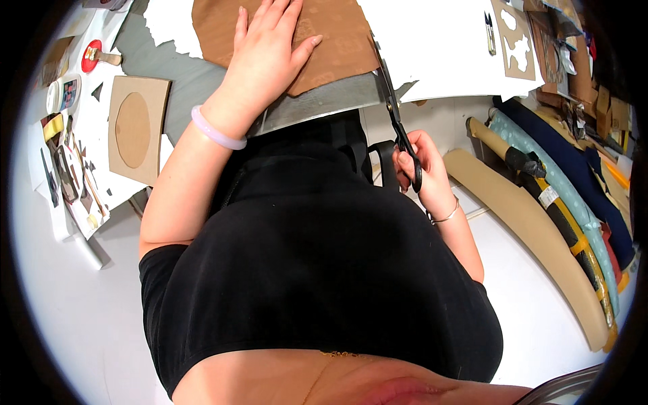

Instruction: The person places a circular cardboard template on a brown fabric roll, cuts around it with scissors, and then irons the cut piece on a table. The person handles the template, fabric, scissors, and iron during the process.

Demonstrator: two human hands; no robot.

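Observation:
My left hand (264, 50) lies flat with fingers spread on a brown sheet of leather-like material (337, 47), pressing it to the grey work surface (317, 106) near the table's front edge. A pale bangle circles that wrist. In my right hand (432, 169) is a pair of long black scissors (393, 101), with fingers in the handle loops. The scissors point away from me, and their blades reach the right edge of the brown sheet. Whether the blades are apart or closed is hard to see.
A cardboard piece with an oval opening (152, 91) lies at left, near a white jar (62, 94), a brush (104, 58) and several hand tools. White paper (445, 54) and small snips (489, 34) are at right. Rolls of material (533, 229) lean beside the table.

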